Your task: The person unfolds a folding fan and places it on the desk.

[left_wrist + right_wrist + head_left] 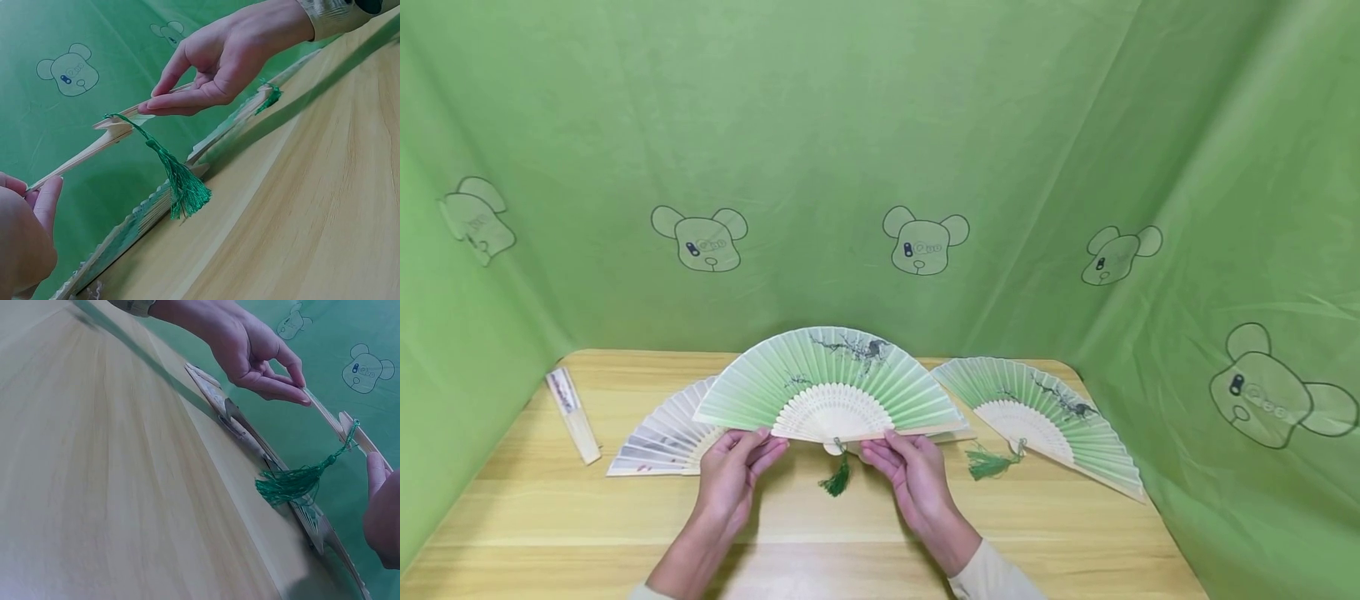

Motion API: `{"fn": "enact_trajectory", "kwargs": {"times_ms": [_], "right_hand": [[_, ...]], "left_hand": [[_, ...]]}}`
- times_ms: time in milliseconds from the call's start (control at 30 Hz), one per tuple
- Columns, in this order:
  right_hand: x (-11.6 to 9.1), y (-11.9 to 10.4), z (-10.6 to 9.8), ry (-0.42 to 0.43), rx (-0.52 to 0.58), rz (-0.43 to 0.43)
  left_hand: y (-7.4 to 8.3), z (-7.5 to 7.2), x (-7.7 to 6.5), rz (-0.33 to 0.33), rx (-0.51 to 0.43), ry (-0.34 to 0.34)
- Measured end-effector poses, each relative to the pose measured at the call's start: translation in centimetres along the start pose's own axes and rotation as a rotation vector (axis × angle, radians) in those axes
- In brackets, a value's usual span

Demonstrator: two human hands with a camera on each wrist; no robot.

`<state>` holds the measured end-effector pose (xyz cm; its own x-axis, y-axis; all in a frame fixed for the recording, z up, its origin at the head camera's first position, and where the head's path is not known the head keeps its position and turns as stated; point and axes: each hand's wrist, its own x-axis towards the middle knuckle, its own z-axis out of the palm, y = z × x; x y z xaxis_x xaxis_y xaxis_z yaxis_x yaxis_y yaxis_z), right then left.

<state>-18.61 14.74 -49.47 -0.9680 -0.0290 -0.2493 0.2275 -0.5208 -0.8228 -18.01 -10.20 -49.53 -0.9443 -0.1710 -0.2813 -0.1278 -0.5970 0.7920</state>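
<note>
A green-and-white folding fan (831, 367) with a dark branch print is spread wide, held up above the table. My left hand (730, 471) pinches its left end stick between thumb and fingers. On the other side my right hand (917, 479) pinches the right end stick the same way. From the pivot between them hangs a green tassel (181, 181), which also dangles clear of the table in the right wrist view. Behind the raised fan lies a spread grey-and-white fan (658, 437), its middle hidden.
To the right, a second spread green fan (1030, 404) rests on the wooden table (820, 558), its green tassel (992, 462) beside it. A folded fan (574, 415) lies at the far left. Green cloth (820, 125) with bear-head prints walls in the back and sides.
</note>
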Motion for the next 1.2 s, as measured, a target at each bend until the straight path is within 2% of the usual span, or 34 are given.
{"fn": "enact_trajectory", "kwargs": {"times_ms": [400,633,867,1200], "right_hand": [[-0.4,0.0,-0.2,-0.011,-0.003,-0.019],[-0.4,-0.3,-0.3,0.016,-0.004,-0.025],[-0.4,-0.8,-1.2,0.025,-0.016,-0.069],[-0.9,-1.8,-3.5,0.104,-0.012,-0.081]], "left_hand": [[-0.1,0.4,-0.3,-0.013,-0.013,0.003],[-0.5,0.8,-0.3,-0.026,-0.023,0.000],[-1.0,2.1,0.1,-0.024,-0.027,-0.013],[-3.0,4.5,0.3,-0.042,-0.039,-0.020]]}}
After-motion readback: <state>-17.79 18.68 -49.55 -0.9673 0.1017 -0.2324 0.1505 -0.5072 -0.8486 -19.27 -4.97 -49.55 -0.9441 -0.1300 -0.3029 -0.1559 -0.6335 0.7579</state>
